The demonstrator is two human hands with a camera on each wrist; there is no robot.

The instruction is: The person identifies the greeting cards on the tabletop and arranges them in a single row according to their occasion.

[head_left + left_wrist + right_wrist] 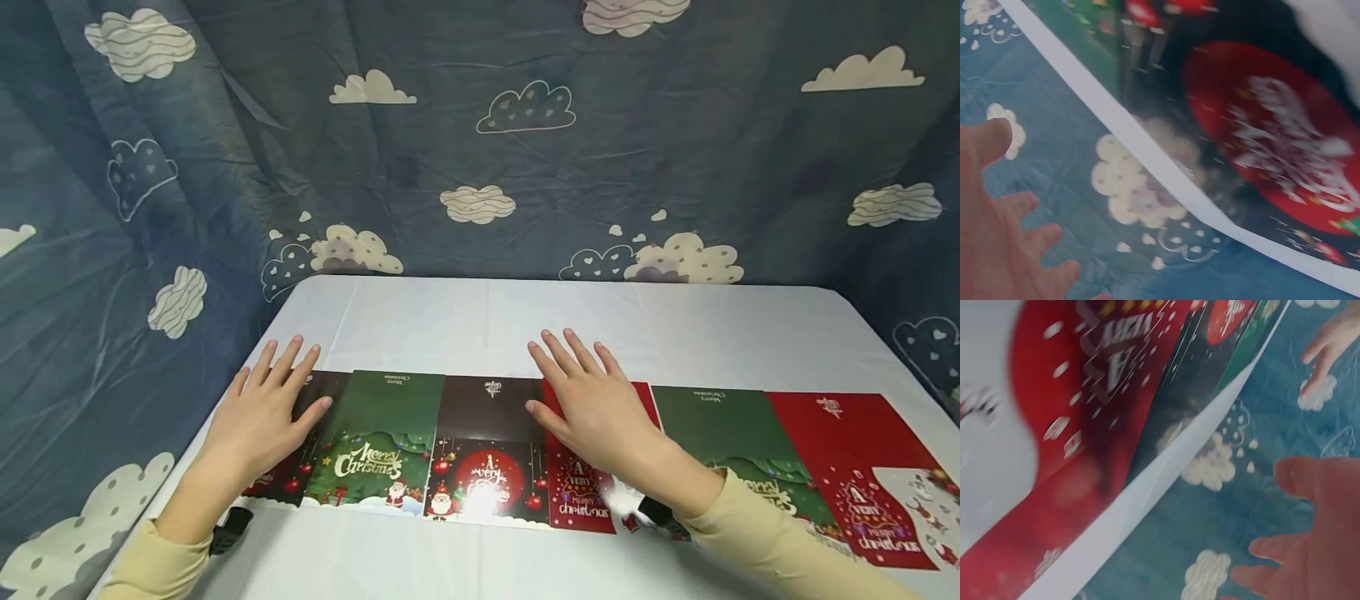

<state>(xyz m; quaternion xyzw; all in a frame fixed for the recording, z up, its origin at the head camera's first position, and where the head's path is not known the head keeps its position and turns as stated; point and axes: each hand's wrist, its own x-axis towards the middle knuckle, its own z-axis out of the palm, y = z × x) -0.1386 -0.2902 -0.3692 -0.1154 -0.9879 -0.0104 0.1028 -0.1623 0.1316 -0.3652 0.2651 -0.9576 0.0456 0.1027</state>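
Note:
Several Christmas cards lie side by side in a row on the white table. My left hand (258,425), fingers spread, is over the dark card (330,390) at the left end, beside a green card (397,408) with "Merry Christmas" lettering. Fingers spread as well, my right hand (596,408) is over a red card (577,492) and covers part of it. Between the hands lies a dark brown card (491,417) with a red circle. Neither hand holds anything. In the wrist views the left hand (1010,231) and right hand (1316,531) appear with fingers extended.
Farther right lie another green card (708,417), partly behind my right forearm, and a red card (840,433) with a white patch. The white table (450,325) meets a dark blue cloud-patterned cloth (450,150) behind and at the sides. Black wrist straps show under both wrists.

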